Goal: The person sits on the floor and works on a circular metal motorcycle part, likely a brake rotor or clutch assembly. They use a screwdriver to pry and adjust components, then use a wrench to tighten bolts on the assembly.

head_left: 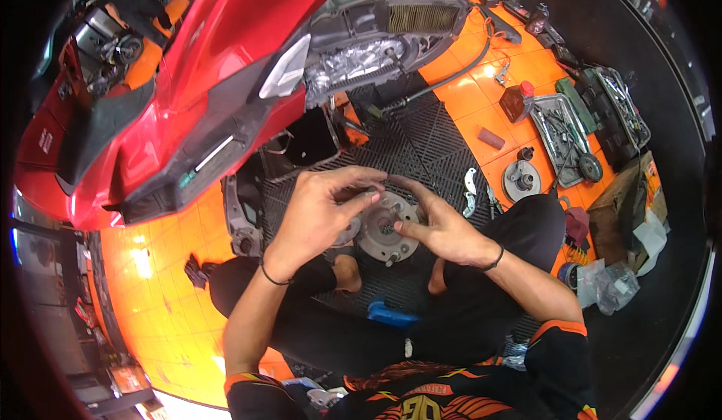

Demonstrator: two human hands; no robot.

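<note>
A round grey metal clutch plate point(382, 241) with short pins and a centre hole is between my hands, above the black mat. My right hand point(451, 232) grips its right edge, thumb on the face and index finger reaching over the top. Over its upper left edge is my left hand point(320, 213), thumb and fingers closed together. Anything small in that pinch is hidden by the fingers. Part of another round grey piece point(346, 236) shows below my left fingers, just left of the plate.
A red scooter point(188, 97) with its side opened stands ahead and left. To the right are a pulley disc point(520, 181), a red-capped bottle point(516, 104), a tool tray point(555, 130) and a torn cardboard box point(620, 209). A blue object point(391, 314) lies between my legs.
</note>
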